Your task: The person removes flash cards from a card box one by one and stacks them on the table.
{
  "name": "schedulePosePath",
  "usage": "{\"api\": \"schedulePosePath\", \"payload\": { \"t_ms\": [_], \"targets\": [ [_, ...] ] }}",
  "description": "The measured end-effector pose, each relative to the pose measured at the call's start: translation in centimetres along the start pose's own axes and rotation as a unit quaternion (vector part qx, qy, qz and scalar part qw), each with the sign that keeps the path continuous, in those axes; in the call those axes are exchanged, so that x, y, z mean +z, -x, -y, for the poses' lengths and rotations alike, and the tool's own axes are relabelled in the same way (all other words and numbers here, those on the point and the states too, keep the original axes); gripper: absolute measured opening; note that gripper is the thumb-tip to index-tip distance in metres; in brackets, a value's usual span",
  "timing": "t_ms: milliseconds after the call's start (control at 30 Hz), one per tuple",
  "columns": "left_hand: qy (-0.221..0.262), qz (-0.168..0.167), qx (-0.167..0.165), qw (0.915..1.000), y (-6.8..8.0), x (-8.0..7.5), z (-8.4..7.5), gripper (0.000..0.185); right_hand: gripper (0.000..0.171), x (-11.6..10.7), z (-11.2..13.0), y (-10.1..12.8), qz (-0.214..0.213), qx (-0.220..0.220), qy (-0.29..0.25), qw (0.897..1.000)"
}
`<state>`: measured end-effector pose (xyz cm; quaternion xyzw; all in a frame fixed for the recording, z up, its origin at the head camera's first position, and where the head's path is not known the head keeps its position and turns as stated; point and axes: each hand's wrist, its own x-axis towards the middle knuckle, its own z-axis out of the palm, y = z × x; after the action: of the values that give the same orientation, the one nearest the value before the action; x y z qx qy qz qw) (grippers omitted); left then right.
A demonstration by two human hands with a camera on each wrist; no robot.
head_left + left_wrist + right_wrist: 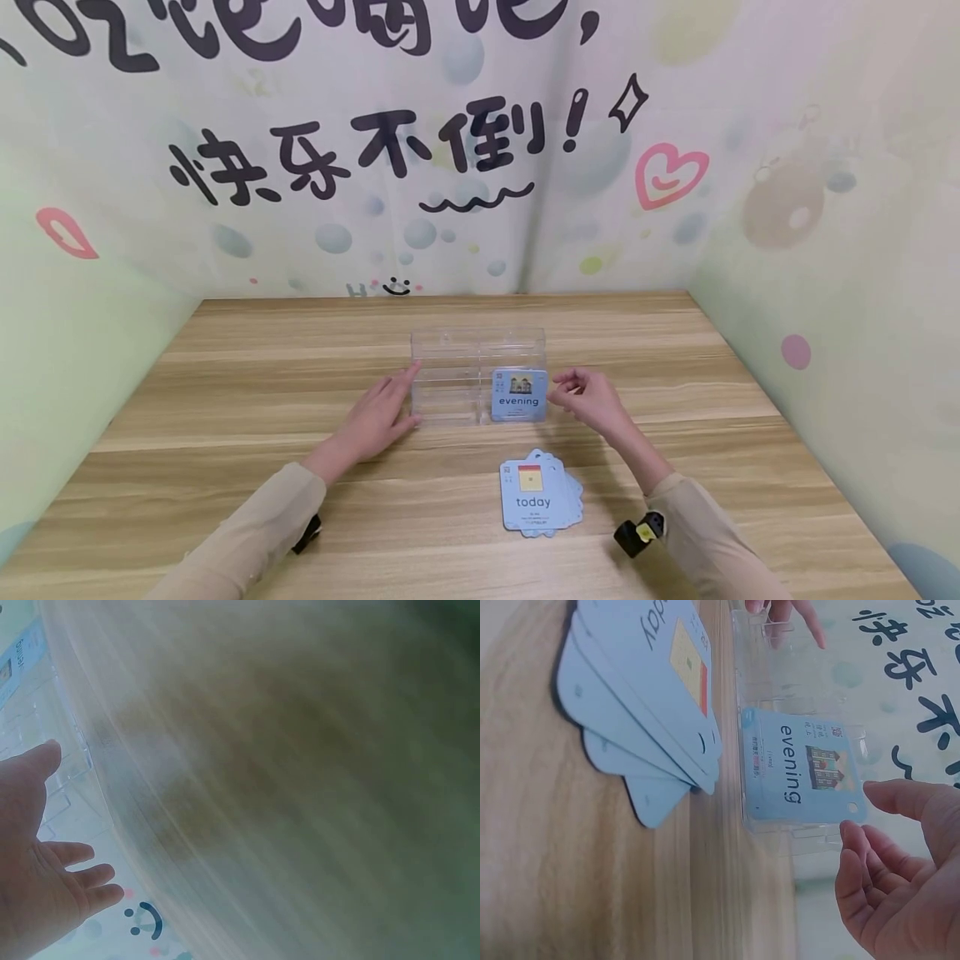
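A clear plastic card stand [446,392] with two columns of slots stands on the table. In its lower right slot sits a blue "evening" card [519,395], upright, showing a picture of a building. My left hand [375,417] lies against the stand's left side, thumb low and fingers higher up; in the left wrist view this hand [45,862] has its fingers spread. Right at the "evening" card's right edge is my right hand [592,404]. In the right wrist view, the right hand's thumb and loosely bent fingers [866,859] are parted beside the card's corner.
A fanned stack of blue cards [534,500], "today" on top, lies on the wooden table [375,533] in front of the stand. A printed cloth wall [300,242] rises behind the table, with more at both sides. Each wrist carries a small black device [637,535].
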<state>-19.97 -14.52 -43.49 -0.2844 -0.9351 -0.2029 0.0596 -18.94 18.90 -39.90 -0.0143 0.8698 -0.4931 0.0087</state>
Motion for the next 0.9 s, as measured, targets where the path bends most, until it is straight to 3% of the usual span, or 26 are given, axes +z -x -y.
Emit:
{"api": "schedulePosePath", "payload": {
  "t_ms": [433,900],
  "targets": [
    [0.004,0.004,-0.005,1.0,0.0,0.1,0.0,0.082,0.028,0.9,-0.4,-0.8,-0.023,-0.003,-0.018,1.0],
    [0.002,0.0,-0.003,1.0,0.0,0.2,0.2,0.082,0.024,2.0,-0.7,-1.5,-0.089,-0.01,-0.085,0.992]
  ]
}}
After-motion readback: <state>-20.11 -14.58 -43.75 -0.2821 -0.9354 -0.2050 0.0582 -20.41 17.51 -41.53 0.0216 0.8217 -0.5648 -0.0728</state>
